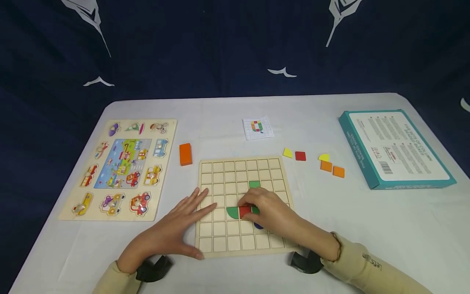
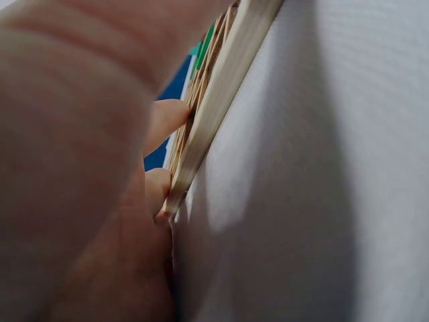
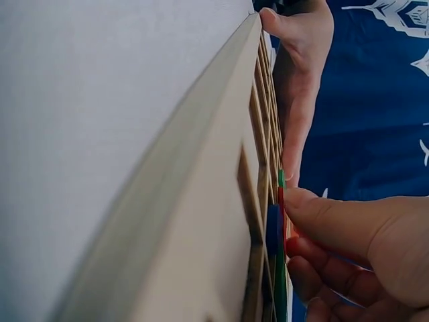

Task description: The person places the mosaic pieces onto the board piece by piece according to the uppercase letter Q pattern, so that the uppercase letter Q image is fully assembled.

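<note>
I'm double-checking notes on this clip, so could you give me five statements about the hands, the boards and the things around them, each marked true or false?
1. The left hand touches the gridded board. True.
2. The right hand is at the orange block. False: the right hand is at a red piece, and the orange block lies apart.
3. In the head view, the orange block is right of the picture puzzle. True.
4. The pattern card lies on the gridded board. False: the pattern card lies beyond it.
5. Two yellow pieces lie off the gridded board. True.
</note>
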### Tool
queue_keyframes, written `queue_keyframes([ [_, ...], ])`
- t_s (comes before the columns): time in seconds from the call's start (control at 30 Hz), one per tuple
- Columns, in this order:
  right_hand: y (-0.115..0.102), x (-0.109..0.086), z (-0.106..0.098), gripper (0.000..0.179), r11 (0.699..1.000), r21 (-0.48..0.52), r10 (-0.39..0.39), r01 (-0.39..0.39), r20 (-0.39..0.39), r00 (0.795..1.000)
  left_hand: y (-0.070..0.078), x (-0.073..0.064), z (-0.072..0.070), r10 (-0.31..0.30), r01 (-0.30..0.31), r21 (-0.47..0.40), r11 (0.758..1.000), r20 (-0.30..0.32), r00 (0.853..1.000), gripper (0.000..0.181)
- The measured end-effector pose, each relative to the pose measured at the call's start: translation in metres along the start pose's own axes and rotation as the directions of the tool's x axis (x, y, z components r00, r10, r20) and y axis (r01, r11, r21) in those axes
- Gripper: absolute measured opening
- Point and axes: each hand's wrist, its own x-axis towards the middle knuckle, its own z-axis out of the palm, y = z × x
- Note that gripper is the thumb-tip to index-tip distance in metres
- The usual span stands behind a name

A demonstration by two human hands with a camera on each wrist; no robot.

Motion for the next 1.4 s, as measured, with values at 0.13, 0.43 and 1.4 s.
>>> queue_keyframes([
  [0.13,0.003,-0.001,-0.010,0.021,1.000,0.023,0.012,-0.011,-0.038,0.999,0.000,0.002,-0.001,-0.016,0.016,0.007,1.000,0.009,1.000,0.113],
  [0.43,0.056,-0.003,-0.064,0.019,0.986,0.130,0.135,-0.103,-0.275,0.952,-0.002,0.001,0.002,-0.024,0.024,0.000,1.000,0.003,1.000,0.113],
  [1.4,0.117,0.002,-0.092,0.023,0.911,-0.080,0.379,-0.404,-0.222,0.898,-0.003,0.000,0.003,-0.013,0.013,0.012,1.000,-0.001,1.000,0.113],
])
